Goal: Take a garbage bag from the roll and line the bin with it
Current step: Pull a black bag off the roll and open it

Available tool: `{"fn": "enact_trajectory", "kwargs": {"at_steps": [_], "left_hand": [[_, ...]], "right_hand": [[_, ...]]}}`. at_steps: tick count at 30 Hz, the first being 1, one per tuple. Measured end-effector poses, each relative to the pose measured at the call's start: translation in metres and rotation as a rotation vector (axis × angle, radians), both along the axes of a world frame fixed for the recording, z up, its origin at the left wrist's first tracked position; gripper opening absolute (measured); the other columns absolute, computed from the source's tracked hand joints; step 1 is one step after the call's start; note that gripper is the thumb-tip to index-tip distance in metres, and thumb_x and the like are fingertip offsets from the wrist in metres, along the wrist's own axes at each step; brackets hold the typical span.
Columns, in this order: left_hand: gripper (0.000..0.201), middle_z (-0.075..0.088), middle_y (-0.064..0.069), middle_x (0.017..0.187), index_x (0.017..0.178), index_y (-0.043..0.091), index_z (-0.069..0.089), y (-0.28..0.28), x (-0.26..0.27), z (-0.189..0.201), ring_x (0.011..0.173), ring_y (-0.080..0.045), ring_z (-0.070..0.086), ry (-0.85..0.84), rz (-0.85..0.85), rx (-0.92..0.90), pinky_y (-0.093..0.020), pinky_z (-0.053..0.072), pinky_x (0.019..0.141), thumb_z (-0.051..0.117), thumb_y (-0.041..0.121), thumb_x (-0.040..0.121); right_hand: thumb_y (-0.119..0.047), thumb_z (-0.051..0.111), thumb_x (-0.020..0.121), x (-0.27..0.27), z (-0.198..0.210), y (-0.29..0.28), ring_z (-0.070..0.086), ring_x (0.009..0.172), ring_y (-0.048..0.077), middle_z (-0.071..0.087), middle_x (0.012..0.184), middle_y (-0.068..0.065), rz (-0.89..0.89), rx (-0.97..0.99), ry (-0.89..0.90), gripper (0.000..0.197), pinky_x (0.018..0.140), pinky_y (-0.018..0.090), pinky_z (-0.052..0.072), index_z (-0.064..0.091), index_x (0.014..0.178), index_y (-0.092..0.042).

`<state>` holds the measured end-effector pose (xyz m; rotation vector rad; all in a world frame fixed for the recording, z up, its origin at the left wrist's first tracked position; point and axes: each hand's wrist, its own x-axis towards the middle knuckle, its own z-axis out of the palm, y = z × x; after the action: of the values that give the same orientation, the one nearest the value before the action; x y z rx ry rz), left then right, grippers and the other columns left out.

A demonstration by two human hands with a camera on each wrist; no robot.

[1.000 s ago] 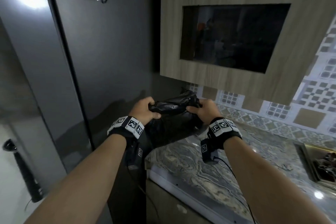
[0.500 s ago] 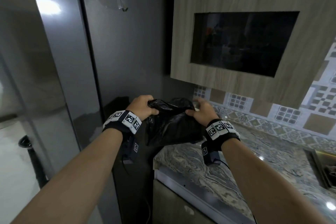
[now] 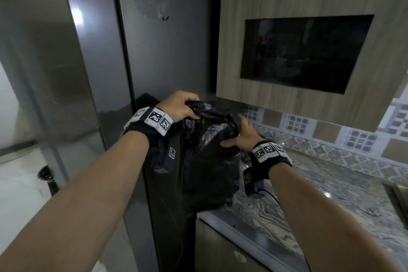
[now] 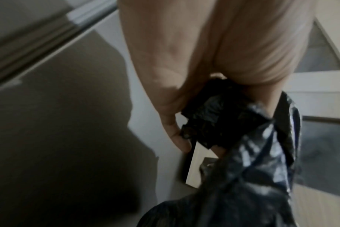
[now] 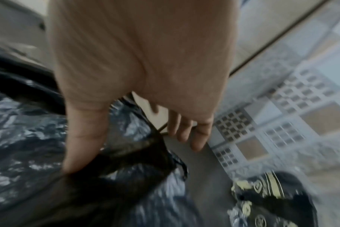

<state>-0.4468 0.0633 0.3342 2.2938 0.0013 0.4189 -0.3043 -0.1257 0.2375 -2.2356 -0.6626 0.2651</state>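
The black garbage bag is held up over the near left end of the bench, its bunched top clamped in the left hand and pinched by the right hand; being thin, light and slippery, it is probably best taken at the rim.

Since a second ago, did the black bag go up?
Yes. The garbage bag went up: its top, held by the left hand and right hand, now sits closer to the wooden cabinet bottom edge.
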Motion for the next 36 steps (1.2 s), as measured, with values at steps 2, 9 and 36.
{"fn": "enact_trajectory", "kwargs": {"at_steps": [2,9,36], "left_hand": [[0.029,0.059,0.009,0.058,0.062,0.018,0.060,0.009,-0.004,0.006,0.053,0.005,0.054,-0.003,0.021,0.005,-0.008,0.044,0.057,0.074,-0.008,0.069],[0.016,0.066,-0.006,0.079,0.080,0.012,0.064,0.029,-0.006,-0.011,0.077,-0.022,0.061,-0.064,0.411,0.335,-0.024,0.041,0.069,0.072,0.001,0.071],[0.049,0.069,-0.004,0.078,0.089,0.017,0.072,0.001,-0.027,-0.034,0.074,-0.022,0.062,0.490,-0.242,-0.396,-0.034,0.052,0.068,0.060,0.062,0.075]], "right_hand": [[-0.046,0.090,0.051,-0.004,-0.005,0.000,0.053,0.123,0.029,0.057,0.133,0.005,0.071,0.040,0.183,0.099,0.105,0.049,0.043,0.046,0.136,-0.021],[-0.013,0.079,0.073,-0.007,-0.014,-0.026,0.068,0.102,0.036,0.072,0.109,0.019,0.117,0.390,0.339,0.033,0.099,0.050,0.049,0.067,0.102,-0.002],[0.009,0.052,0.076,-0.024,0.012,0.000,0.065,0.100,0.041,0.070,0.103,0.025,-0.105,0.710,0.331,0.028,0.097,0.054,0.049,0.069,0.086,-0.011]]}}
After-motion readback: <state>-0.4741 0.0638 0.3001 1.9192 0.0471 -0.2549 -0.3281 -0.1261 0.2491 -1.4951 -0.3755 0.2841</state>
